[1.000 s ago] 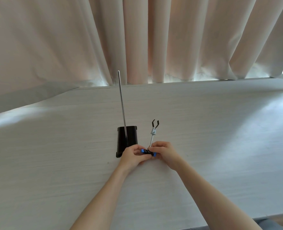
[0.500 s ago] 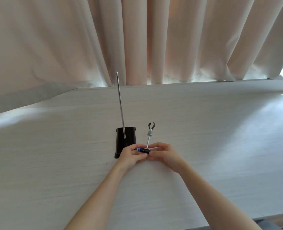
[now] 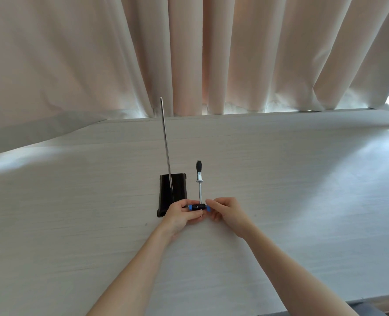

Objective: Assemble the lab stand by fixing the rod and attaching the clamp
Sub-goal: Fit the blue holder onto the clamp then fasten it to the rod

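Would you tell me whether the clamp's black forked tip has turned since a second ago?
Yes. The clamp's black forked tip showed two spread prongs before; now it looks edge-on, beside the unmoved black rectangular base.

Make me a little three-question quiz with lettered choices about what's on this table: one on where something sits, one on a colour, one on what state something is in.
1. Where is the clamp relative to the standing rod?
A. To its right
B. To its left
C. Fastened on it

2. What colour are the knobs on the clamp's black holder?
A. Red
B. Blue
C. Yellow

3. How is the rod?
A. Lying flat on the table
B. Held in the air
C. Upright in the black base

Answers: 1 A, the clamp is apart from the rod, on its right. 2 B, blue shows at both ends, between the left hand and right hand. 3 C, it rises from the base.
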The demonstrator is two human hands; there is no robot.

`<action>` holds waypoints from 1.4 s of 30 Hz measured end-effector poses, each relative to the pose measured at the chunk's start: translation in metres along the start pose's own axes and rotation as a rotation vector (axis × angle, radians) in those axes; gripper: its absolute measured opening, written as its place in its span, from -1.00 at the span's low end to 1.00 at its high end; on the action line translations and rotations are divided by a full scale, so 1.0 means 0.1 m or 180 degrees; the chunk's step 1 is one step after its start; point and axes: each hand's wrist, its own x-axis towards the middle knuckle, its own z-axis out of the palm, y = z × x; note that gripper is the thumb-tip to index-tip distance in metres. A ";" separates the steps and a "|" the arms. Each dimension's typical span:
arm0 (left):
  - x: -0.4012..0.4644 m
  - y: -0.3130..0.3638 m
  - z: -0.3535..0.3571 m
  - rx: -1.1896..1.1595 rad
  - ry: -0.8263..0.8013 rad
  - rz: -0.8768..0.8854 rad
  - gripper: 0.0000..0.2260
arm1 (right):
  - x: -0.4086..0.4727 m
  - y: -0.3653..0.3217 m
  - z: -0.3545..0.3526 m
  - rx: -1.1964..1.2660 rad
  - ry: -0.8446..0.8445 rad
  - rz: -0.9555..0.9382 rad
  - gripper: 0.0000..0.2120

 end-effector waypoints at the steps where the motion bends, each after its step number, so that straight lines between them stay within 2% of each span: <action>1: 0.00 -0.01 0.00 0.0034 -0.0002 0.0003 -0.78 | 0.00 0.00 0.01 -0.0030 0.0035 0.0010 -0.73; 6: 0.00 -0.03 0.03 0.0333 -0.0032 0.0031 -0.79 | 0.02 0.00 0.02 0.0172 0.0042 -0.0047 -0.89; 11: 0.01 -0.02 0.02 0.0344 -0.0122 0.0019 -0.77 | 0.01 0.00 0.03 0.0140 0.0059 -0.0090 -0.87; 14: 0.01 -0.02 0.00 0.0299 -0.0113 0.0002 -0.76 | -0.01 0.02 -0.01 0.0232 -0.0103 -0.0080 -0.96; 17: 0.01 0.00 -0.02 0.0289 -0.0119 -0.0027 -0.76 | -0.02 0.03 -0.06 0.0226 -0.0279 -0.0024 -0.83; 21: -0.01 0.03 -0.01 0.0254 -0.0205 -0.0017 -0.78 | -0.03 0.02 -0.07 0.0110 -0.0229 -0.0067 -0.94; 24: -0.02 0.04 -0.01 0.0219 -0.0240 -0.0009 -0.78 | -0.02 0.01 0.00 -0.0099 -0.0138 -0.0052 -0.77; 27: -0.03 0.05 -0.02 0.0162 -0.0259 -0.0031 -0.78 | -0.01 0.00 0.05 -0.0257 -0.0031 -0.0022 -0.68; 34: -0.03 0.06 -0.05 0.0163 -0.0389 -0.0082 -0.77 | 0.00 -0.08 0.05 -0.0234 -0.0164 0.0245 -0.63; 38: -0.03 0.06 -0.05 0.0242 -0.0398 -0.0049 -0.77 | 0.03 -0.16 0.03 -0.0518 -0.0339 0.0570 -0.65; 42: -0.05 0.04 -0.01 0.0234 -0.0369 0.0066 -0.78 | 0.06 -0.22 0.06 -0.0435 -0.0359 0.0769 -0.67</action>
